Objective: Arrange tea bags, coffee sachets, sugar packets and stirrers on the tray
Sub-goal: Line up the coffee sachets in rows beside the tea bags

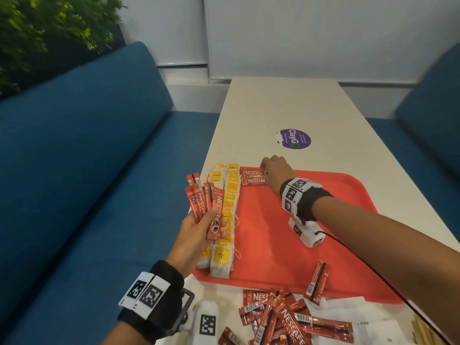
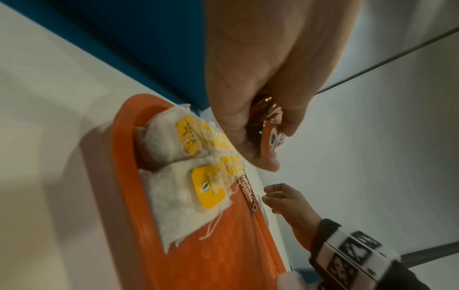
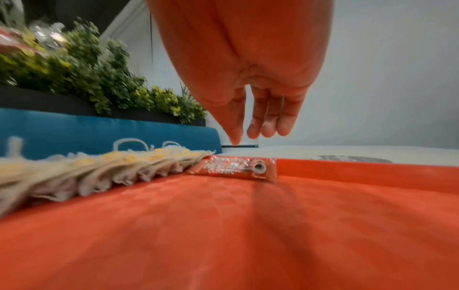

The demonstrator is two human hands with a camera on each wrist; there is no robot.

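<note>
A loose heap of coffee sachets point(image 1: 281, 317) lies nearest, off the tray point(image 1: 331, 247). The left hand point(image 1: 196, 235) grips a fanned bunch of sachets point(image 1: 206, 205), thumb across them. The right hand's point(image 1: 276, 173) fingers point(image 3: 263, 117) hang straight, seemingly just above two sachets point(image 1: 254, 178) laid beside the tea bags point(image 1: 226, 220).

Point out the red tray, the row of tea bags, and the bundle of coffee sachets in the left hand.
red tray point(image 1: 323, 245), head view: bare floor.
row of tea bags point(image 1: 230, 202), head view: yellow tag mid-row.
bundle of coffee sachets point(image 1: 217, 207), head view: front sachet's label.
left hand point(image 1: 196, 235), head view: palm.
</note>
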